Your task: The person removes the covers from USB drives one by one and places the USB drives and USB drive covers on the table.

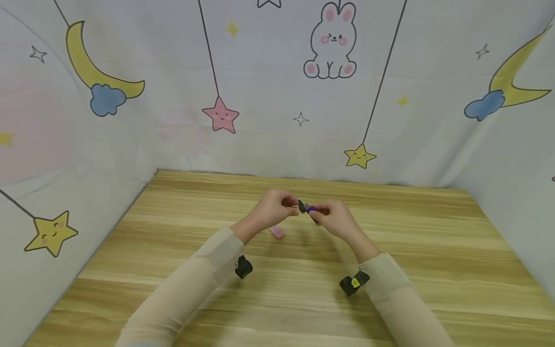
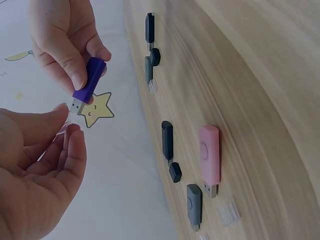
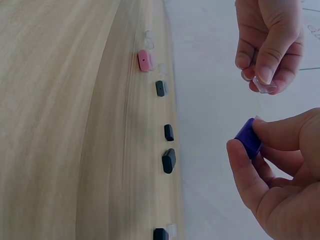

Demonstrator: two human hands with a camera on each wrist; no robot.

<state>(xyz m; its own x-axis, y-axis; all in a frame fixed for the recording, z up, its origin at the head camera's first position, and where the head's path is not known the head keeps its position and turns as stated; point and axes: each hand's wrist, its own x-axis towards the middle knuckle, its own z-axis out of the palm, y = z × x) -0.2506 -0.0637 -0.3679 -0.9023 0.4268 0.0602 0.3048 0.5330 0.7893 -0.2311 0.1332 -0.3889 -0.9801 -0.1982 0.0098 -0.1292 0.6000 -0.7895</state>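
Between finger and thumb my right hand [image 1: 340, 221] pinches a purple USB flash drive [image 2: 91, 80], its metal plug bare and pointing at the other hand. My left hand [image 1: 273, 209] holds a small clear plastic cap [image 3: 265, 86] in its fingertips. Cap and plug are close together; the right wrist view shows a gap between them, while in the left wrist view they nearly meet. Both hands are raised above the far part of the table. Below them lies a pink USB flash drive [image 2: 210, 155] with its plug uncovered, a clear cap [image 2: 229, 211] beside it.
On the wooden table [image 1: 303, 299] lie more uncapped flash drives: a grey one [image 2: 194, 205], a black one [image 2: 167, 140] with a black cap [image 2: 175, 172], and farther along another black drive [image 2: 150, 27]. A printed cloth [image 1: 269, 149] hangs behind the table's far edge.
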